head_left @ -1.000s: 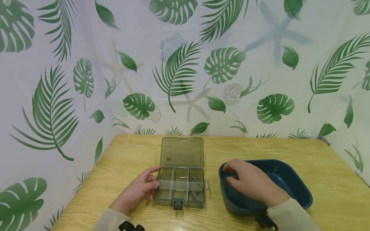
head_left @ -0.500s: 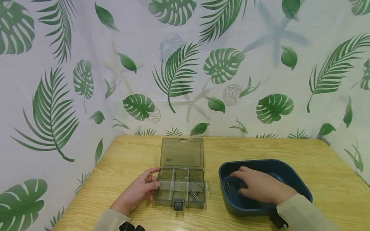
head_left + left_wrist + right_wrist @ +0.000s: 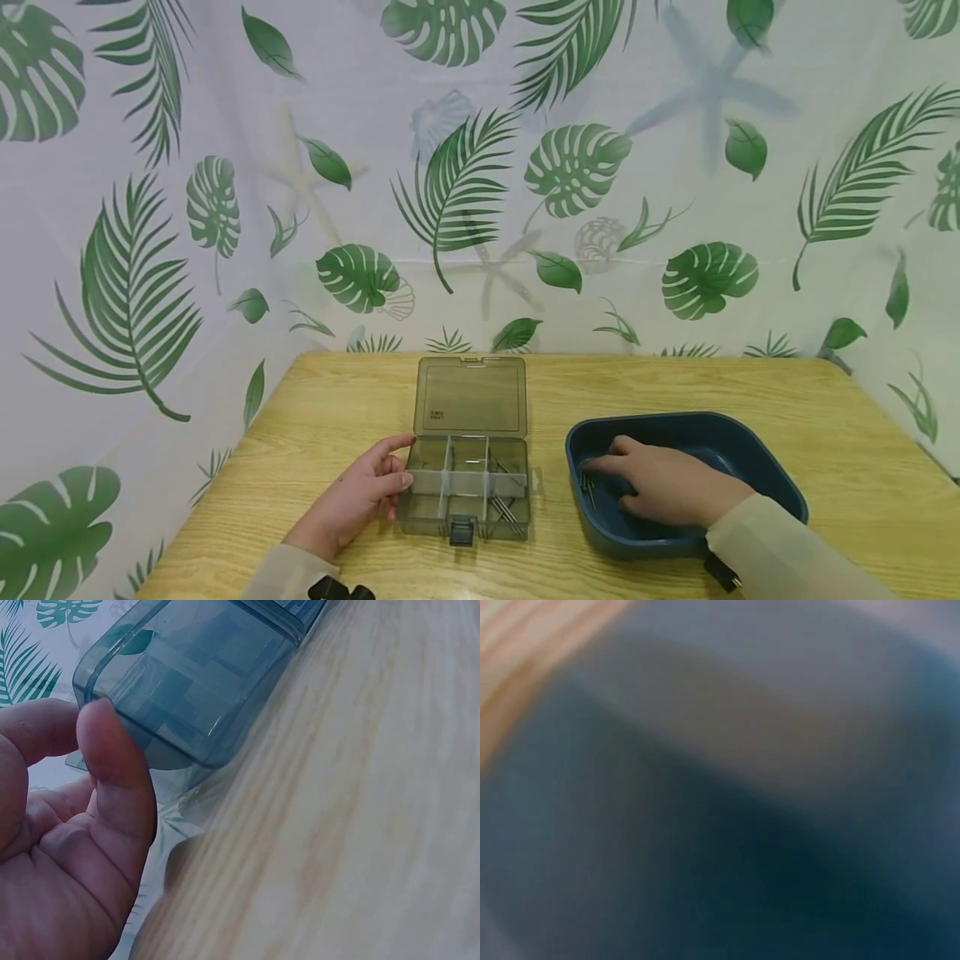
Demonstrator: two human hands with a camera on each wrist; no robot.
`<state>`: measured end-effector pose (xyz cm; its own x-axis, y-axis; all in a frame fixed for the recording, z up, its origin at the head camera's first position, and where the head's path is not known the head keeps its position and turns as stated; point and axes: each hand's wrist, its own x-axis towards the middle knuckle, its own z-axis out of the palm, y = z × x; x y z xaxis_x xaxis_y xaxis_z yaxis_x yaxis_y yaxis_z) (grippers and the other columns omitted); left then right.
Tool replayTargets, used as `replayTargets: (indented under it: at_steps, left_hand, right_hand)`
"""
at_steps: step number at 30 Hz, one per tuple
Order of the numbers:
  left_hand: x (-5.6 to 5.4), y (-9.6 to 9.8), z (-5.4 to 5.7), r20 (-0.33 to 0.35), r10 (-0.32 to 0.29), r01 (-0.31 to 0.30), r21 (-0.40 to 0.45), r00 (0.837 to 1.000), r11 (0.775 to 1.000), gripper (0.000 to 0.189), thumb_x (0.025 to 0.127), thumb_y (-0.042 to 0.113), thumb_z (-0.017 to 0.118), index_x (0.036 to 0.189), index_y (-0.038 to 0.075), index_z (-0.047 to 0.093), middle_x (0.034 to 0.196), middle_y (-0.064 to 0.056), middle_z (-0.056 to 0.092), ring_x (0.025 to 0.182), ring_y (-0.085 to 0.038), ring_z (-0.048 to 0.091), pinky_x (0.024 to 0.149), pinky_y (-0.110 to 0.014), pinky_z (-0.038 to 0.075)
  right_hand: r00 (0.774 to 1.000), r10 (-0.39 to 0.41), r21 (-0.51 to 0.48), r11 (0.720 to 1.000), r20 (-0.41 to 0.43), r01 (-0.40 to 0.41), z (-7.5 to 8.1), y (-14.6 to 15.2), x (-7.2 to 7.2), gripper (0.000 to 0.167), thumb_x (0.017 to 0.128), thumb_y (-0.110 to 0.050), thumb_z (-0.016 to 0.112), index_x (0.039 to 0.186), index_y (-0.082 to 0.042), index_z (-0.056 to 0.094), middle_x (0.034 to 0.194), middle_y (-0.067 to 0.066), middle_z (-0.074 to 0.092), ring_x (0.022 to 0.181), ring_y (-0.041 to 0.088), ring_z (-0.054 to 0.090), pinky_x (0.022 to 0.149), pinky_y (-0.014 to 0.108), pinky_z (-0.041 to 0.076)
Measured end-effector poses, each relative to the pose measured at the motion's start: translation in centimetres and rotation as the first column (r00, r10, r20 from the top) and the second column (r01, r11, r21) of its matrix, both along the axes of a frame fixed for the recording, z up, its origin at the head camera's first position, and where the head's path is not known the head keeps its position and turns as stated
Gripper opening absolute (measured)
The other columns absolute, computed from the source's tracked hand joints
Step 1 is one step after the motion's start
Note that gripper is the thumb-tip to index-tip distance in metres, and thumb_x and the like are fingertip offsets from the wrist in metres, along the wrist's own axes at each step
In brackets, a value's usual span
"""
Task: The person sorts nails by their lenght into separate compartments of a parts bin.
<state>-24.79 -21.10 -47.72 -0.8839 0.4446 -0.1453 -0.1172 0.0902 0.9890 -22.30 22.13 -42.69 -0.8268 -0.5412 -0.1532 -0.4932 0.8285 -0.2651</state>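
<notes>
Right hand above the pins in the tub, left hand at the box

The left hand (image 3: 366,487) lies at the left side of the box (image 3: 423,504). Its thumb and forefinger are apart and loosely bent, and they touch the box without wrapping around it. The right hand (image 3: 671,483) reaches into the tub (image 3: 630,546), which stands to the right of the box. This hand is palm down, its fingers directed toward the box, with a wide gap between thumb and forefinger.

The pins (image 3: 590,493) lie in the tub, at the end nearest to the box. Their long axis runs away from the person, a little slanted. Other pins (image 3: 504,509) lie in the near right compartment of the box, slanting from far left to near right. Which end is the head, I cannot tell.

The right fingertips partly hide the pins in the tub, so contact is not clear. The right wrist view is too blurred for details. The left sleeve (image 3: 288,575) and the right sleeve (image 3: 787,546) are cut off below.
</notes>
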Motion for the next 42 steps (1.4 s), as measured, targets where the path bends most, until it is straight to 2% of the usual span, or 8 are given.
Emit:
replayTargets:
  at_steps: [6, 13, 17, 24, 32, 36, 39, 42]
  left_hand:
    - [-0.1, 0.0, 0.0, -0.005, -0.002, 0.002, -0.001, 1.0, 1.0, 0.068, 0.101, 0.015, 0.063, 0.158, 0.01, 0.027, 0.097, -0.007, 0.048, 0.065, -0.015, 0.043, 0.056, -0.029, 0.051]
    - [0.0, 0.0, -0.1, -0.014, -0.002, 0.002, -0.003, 1.0, 1.0, 0.067, 0.102, 0.014, 0.062, 0.158, 0.009, 0.027, 0.097, -0.007, 0.048, 0.066, -0.015, 0.044, 0.056, -0.029, 0.051]
    - [0.0, -0.1, -0.2, -0.007, 0.002, -0.002, -0.004, 1.0, 1.0, 0.066, 0.102, 0.013, 0.061, 0.158, 0.009, 0.027, 0.098, -0.007, 0.048, 0.066, -0.015, 0.044, 0.056, -0.029, 0.051]
    - [0.0, -0.1, -0.2, -0.009, 0.008, -0.008, -0.004, 1.0, 1.0, 0.065, 0.102, 0.012, 0.061, 0.158, 0.01, 0.028, 0.097, -0.007, 0.048, 0.066, -0.015, 0.044, 0.056, -0.029, 0.051]
    - [0.1, 0.1, -0.1, -0.02, 0.0, 0.0, -0.005, 1.0, 1.0, 0.066, 0.102, 0.014, 0.061, 0.159, 0.01, 0.027, 0.097, -0.007, 0.049, 0.066, -0.015, 0.044, 0.056, -0.028, 0.051]
    - [0.2, 0.0, -0.1, -0.016, -0.006, 0.006, 0.0, 1.0, 1.0, 0.066, 0.103, 0.014, 0.06, 0.159, 0.009, 0.026, 0.097, -0.007, 0.049, 0.066, -0.014, 0.044, 0.056, -0.028, 0.051]
    - [0.1, 0.0, -0.1, -0.019, -0.006, 0.006, 0.0, 1.0, 1.0, 0.066, 0.103, 0.013, 0.059, 0.159, 0.009, 0.026, 0.096, -0.007, 0.049, 0.065, -0.014, 0.045, 0.056, -0.028, 0.051]
    - [0.0, -0.1, -0.1, -0.02, 0.002, -0.002, -0.005, 1.0, 1.0, 0.065, 0.103, 0.012, 0.059, 0.159, 0.01, 0.027, 0.097, -0.007, 0.049, 0.065, -0.014, 0.045, 0.056, -0.028, 0.051]
  right_hand:
    - [0.998, -0.052, -0.008, 0.999, -0.027, 0.051, 0.1, 0.1, 0.0, 0.039, 0.09, -0.013, 0.076, 0.127, -0.023, 0.067, 0.106, -0.004, 0.054, 0.068, 0.008, 0.049, 0.058, 0.032, 0.043]
    - [0.997, -0.033, 0.003, 0.999, -0.064, 0.033, 0.0, 0.3, -0.1, 0.029, 0.088, -0.012, 0.077, 0.113, -0.024, 0.07, 0.098, -0.006, 0.053, 0.066, 0.008, 0.048, 0.057, 0.031, 0.043]
    - [0.998, -0.045, 0.016, 0.999, -0.039, 0.046, -0.1, 0.4, -0.1, 0.017, 0.088, -0.013, 0.077, 0.093, -0.026, 0.068, 0.088, -0.01, 0.05, 0.068, 0.008, 0.047, 0.06, 0.032, 0.045]
    - [0.999, -0.01, 0.004, 1.0, 0.036, 0.01, -0.2, 0.8, -0.1, 0.026, 0.094, -0.011, 0.069, 0.076, -0.026, 0.058, 0.073, -0.012, 0.049, 0.063, 0.008, 0.045, 0.057, 0.03, 0.04]
    - [0.991, -0.004, -0.063, 0.998, 0.133, 0.012, -0.3, 1.7, -0.2, 0.025, 0.097, -0.012, 0.063, 0.077, -0.024, 0.057, 0.069, -0.01, 0.051, 0.059, 0.007, 0.044, 0.056, 0.029, 0.038]
    - [0.982, -0.056, -0.109, 0.991, 0.179, 0.077, -0.1, 1.8, -0.2, 0.015, 0.097, -0.01, 0.063, 0.092, -0.023, 0.068, 0.085, -0.011, 0.062, 0.075, 0.01, 0.058, 0.066, 0.034, 0.05]
    - [0.977, -0.087, -0.124, 0.986, 0.192, 0.112, 0.2, 1.9, -0.3, 0.017, 0.097, -0.008, 0.064, 0.106, -0.02, 0.073, 0.103, -0.009, 0.067, 0.093, 0.017, 0.064, 0.079, 0.042, 0.055]
    - [0.985, -0.076, -0.137, 0.986, 0.157, 0.098, 0.5, 1.9, -0.2, 0.017, 0.097, -0.009, 0.064, 0.108, -0.018, 0.073, 0.105, -0.008, 0.067, 0.097, 0.018, 0.065, 0.081, 0.043, 0.055]
